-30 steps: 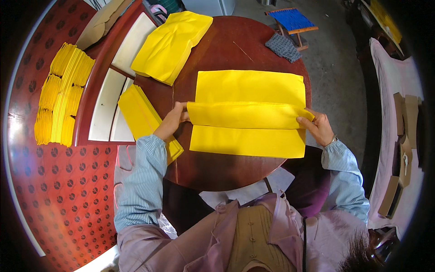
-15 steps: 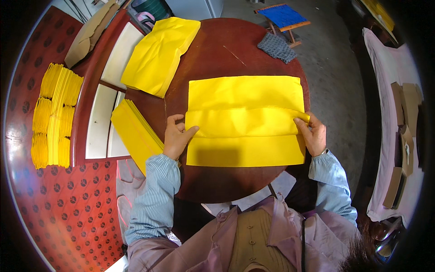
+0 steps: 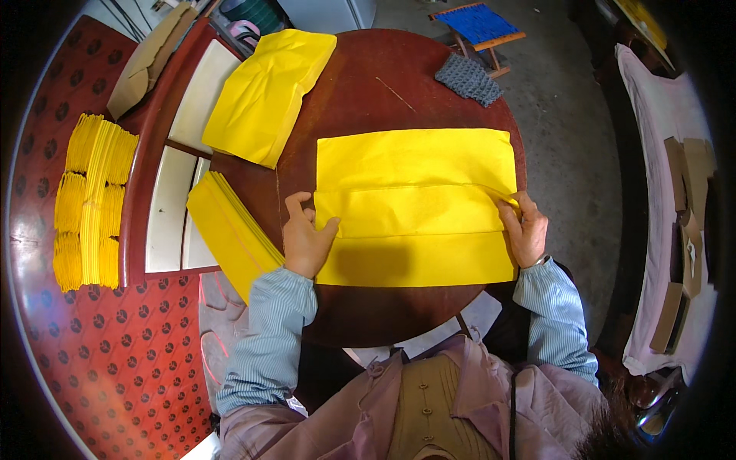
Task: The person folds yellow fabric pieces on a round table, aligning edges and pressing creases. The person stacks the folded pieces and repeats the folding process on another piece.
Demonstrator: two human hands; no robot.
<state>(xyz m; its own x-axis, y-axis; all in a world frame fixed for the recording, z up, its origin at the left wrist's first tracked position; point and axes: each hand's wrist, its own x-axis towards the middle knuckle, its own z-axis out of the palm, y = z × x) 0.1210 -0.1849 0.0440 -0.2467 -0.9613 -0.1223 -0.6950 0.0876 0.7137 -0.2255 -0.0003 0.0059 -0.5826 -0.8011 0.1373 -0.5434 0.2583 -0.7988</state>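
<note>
A yellow sheet (image 3: 414,157), like stiff cloth, lies in front of me on the round table with a raised fold running across its middle. At the fold's left end, my left hand (image 3: 308,236) grips the edge, thumb on top and index finger raised behind; its other fingertips are partly hidden. My right hand (image 3: 527,234) pinches the fold's right end between thumb and fingers. Left of my left hand lies a slanted stack of narrow folded yellow pieces (image 3: 230,234). Beyond it, wide unfolded yellow sheets (image 3: 268,92) lie at the far left of the table.
The dark red round table (image 3: 368,84) carries a grey textured cloth (image 3: 469,78) at its far right edge. Bundled yellow pieces (image 3: 90,203) stand on the red patterned surface at left. A blue-topped folding stool (image 3: 481,27) is on the floor. Cardboard pieces (image 3: 690,230) lie at right.
My left hand has shifted slightly right over the sheet's edge. My right hand has moved slightly inward and nearer to me, still pinching the fold.
</note>
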